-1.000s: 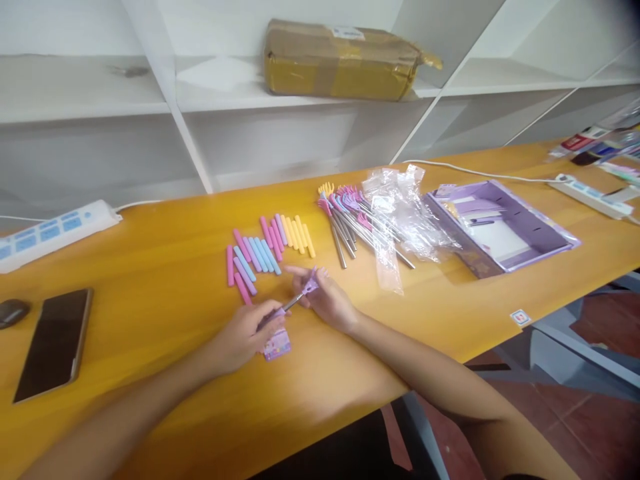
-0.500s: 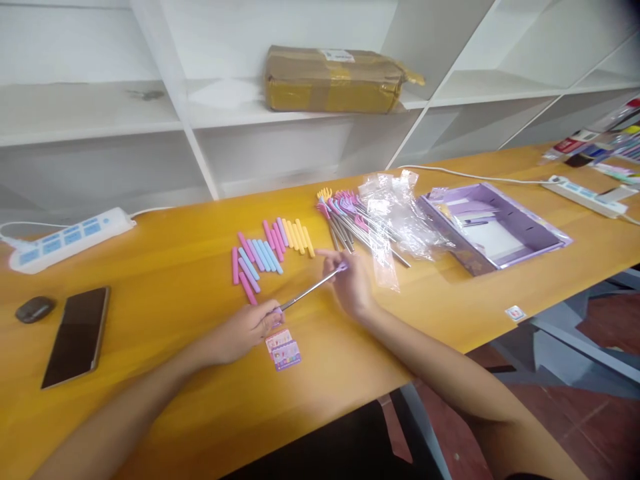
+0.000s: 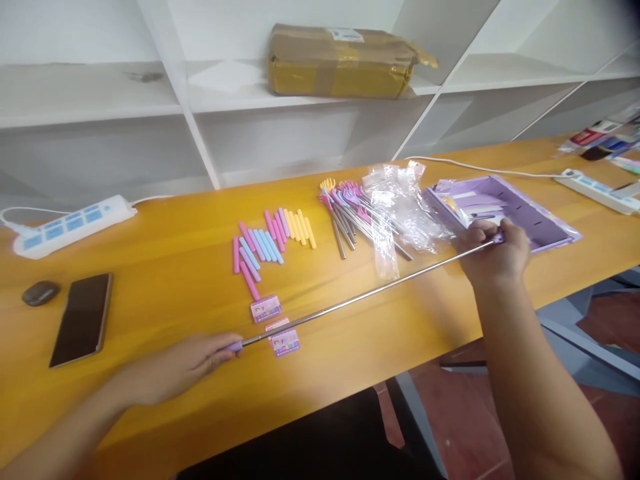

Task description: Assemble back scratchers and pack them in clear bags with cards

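Note:
A telescopic back scratcher (image 3: 370, 289), its metal rod drawn out long, stretches between my hands above the table. My left hand (image 3: 193, 360) is closed around its purple handle. At the other end my right hand (image 3: 495, 250) grips the purple head, mostly hidden by the fingers. Small printed cards (image 3: 285, 341) lie beneath the rod near my left hand, and another card (image 3: 266, 309) lies just beyond them. Pink, blue and yellow handle tubes (image 3: 265, 243) are laid out farther back. Beside them is a pile of back scratchers (image 3: 350, 207) with coloured claw heads.
Clear plastic bags (image 3: 400, 207) lie against the pile. A purple box (image 3: 540, 223) with papers inside stands behind my right hand. On the left are a phone (image 3: 81, 320), a mouse (image 3: 41, 293) and a power strip (image 3: 75, 227). A taped carton (image 3: 340, 63) sits on the shelf.
My hands have moved far apart, the right one to the right, and the back scratcher's rod has lengthened. One card now lies on the table by the pink tube.

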`<state>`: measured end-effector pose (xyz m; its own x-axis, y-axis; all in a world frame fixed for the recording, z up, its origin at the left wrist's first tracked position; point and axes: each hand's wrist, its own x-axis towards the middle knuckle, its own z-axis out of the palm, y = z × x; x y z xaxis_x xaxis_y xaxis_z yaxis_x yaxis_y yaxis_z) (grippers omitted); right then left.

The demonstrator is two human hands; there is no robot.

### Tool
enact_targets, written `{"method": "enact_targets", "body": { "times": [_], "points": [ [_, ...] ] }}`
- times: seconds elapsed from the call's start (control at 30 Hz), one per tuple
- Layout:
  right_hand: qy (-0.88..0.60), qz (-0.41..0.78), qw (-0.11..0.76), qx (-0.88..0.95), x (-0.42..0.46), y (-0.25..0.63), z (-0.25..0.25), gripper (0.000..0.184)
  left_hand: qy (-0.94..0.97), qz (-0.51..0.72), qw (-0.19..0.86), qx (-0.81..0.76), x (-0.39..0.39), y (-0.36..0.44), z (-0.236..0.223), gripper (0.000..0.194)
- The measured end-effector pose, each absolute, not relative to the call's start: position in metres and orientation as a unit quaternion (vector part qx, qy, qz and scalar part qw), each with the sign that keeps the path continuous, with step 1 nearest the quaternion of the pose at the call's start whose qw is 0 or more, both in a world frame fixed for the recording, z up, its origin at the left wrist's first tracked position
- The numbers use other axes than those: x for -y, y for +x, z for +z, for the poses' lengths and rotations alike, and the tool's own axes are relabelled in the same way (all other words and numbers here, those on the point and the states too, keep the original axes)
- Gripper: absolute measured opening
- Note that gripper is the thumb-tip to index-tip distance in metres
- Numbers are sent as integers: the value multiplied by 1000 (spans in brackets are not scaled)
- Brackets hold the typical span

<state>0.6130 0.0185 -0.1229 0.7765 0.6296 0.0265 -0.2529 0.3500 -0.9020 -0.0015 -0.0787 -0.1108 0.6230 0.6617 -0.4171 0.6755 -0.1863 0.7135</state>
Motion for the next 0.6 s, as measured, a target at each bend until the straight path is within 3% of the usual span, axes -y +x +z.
{"method": "enact_targets", "body": {
  "times": [0.1, 0.23, 0.47, 0.6],
  "points": [
    [-520, 378, 750, 157, -9, 613, -124, 69, 755, -5, 502, -422, 77, 5, -113, 34],
    [-528, 375, 743, 167, -3, 614, -122, 76, 750, 24, 502, -431, 69, 13, -128, 35],
    [-503, 330, 782, 163, -3, 624, -134, 68, 656, 295, 486, -497, 72, 19, -172, 29],
    [-504, 338, 783, 140, 0, 621, -142, 59, 663, 296, 479, -492, 71, 16, -178, 24]
  ]
}}
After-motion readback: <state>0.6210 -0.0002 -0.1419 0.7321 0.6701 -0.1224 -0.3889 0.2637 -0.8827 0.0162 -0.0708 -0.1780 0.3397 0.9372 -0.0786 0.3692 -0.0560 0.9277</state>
